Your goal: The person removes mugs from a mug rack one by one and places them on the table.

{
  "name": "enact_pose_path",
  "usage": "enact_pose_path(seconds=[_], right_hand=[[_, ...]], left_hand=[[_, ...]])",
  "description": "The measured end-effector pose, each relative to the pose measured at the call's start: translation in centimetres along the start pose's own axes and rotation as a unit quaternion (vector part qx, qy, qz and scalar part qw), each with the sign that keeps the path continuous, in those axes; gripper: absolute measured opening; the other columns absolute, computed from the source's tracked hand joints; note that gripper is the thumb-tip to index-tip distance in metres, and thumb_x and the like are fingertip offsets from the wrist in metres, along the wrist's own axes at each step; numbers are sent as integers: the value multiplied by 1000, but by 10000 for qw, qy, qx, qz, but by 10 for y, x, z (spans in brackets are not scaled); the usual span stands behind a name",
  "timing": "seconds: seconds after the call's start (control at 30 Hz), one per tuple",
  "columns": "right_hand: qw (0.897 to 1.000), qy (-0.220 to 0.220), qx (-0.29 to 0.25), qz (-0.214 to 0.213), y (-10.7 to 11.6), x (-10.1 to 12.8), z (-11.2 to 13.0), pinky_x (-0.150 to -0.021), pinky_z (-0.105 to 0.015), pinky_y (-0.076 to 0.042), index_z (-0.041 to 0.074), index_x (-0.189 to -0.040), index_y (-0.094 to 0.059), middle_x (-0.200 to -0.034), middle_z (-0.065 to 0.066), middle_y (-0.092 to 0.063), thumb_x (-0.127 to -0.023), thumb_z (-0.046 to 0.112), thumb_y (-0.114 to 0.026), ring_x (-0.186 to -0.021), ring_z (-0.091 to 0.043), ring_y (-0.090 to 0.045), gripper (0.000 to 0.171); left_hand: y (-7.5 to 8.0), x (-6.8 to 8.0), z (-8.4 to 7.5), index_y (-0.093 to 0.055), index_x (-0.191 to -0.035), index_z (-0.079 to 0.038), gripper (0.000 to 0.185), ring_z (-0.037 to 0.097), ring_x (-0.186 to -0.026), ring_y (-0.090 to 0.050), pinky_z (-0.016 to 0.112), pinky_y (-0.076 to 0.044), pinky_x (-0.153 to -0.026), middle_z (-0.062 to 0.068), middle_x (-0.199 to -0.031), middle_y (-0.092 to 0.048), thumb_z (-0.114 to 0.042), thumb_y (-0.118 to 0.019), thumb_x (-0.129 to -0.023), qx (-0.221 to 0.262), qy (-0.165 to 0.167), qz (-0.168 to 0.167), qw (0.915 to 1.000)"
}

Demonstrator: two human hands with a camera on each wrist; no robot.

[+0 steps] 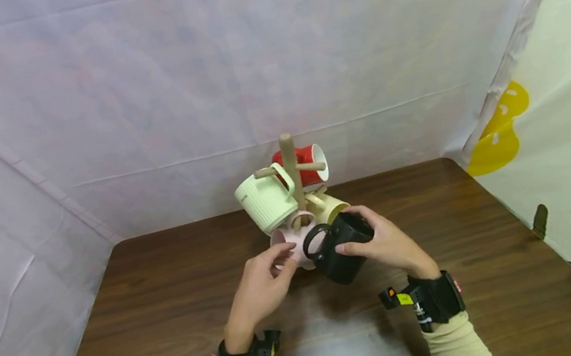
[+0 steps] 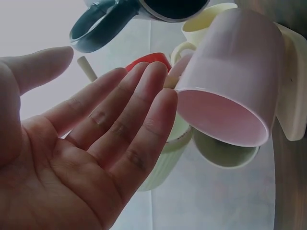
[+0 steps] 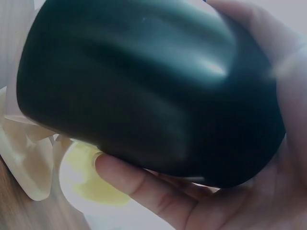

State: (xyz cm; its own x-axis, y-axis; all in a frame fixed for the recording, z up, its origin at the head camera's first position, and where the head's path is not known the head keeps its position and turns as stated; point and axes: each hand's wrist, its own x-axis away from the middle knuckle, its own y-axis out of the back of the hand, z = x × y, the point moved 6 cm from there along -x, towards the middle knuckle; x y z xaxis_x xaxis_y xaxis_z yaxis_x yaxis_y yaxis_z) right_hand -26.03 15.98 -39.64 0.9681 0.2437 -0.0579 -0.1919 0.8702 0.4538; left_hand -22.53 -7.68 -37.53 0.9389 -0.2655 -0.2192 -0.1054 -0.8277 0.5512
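Brown table [image 1: 161, 307]; pale cloth backdrop [image 1: 183, 88]

Head view: near edge of the bench [image 1: 162, 319] cut off by picture bottom. Red mug [image 1: 305, 155] partly behind rack post [image 1: 288, 153]; yellow mug [image 1: 329, 205] partly covered by black mug [image 1: 341, 265]. Dark mark [image 1: 244, 198] on green mug [image 1: 268, 204] too small to read. Right hand [image 1: 392, 242]: some fingers hidden, probably behind black mug.

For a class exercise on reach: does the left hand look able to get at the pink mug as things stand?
Probably yes. The left hand, empty, is beside the pink mug, and the left wrist view shows nothing between them; the black mug in the right hand may crowd it slightly.
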Motion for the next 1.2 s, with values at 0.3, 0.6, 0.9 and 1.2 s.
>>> enact_pose_path(seconds=[0.3, 0.6, 0.9, 1.2], right_hand=[[9995, 227, 209, 88, -2, 2, 4, -90, -43, -50, 22, -137, -47, -124, -6, -60, -76, 43, -84, -106, -24, -60, 74], [9976, 586, 312, 193, -8, 2, 10, -87, -39, -51, 19, -134, -49, -121, -5, -60, -75, 40, -86, -102, -21, -60, 73], [9941, 911, 552, 184, -10, 3, 15, -82, -38, -52, 16, -131, -51, -115, -5, -59, -73, 36, -87, -98, -19, -60, 71], [9915, 1071, 710, 177, -14, 5, 20, -81, -35, -52, 12, -130, -52, -114, -6, -60, -72, 37, -87, -97, -19, -59, 72]], left_hand=[[-6, -4, -10, -67, -124, -10, 28, 14, -91, -68, 32, -57, -80, 2, -105, -71, -21, -64, -98, 246, -158, 46, 9996], [-14, -7, -18, -68, -121, -11, 28, 20, -99, -70, 39, -57, -84, 4, -117, -70, -27, -62, -99, 338, -465, 176, 9982], [-23, -10, -21, -68, -116, -12, 25, 17, -74, -71, 27, -57, -59, 6, -103, -69, -29, -59, -101, 788, -237, 330, 9961], [-33, -14, -16, -68, -102, -7, 21, 19, -67, -66, 37, -56, -51, 8, -79, -66, -25, -56, -102, 1059, 1, 356, 9937]])
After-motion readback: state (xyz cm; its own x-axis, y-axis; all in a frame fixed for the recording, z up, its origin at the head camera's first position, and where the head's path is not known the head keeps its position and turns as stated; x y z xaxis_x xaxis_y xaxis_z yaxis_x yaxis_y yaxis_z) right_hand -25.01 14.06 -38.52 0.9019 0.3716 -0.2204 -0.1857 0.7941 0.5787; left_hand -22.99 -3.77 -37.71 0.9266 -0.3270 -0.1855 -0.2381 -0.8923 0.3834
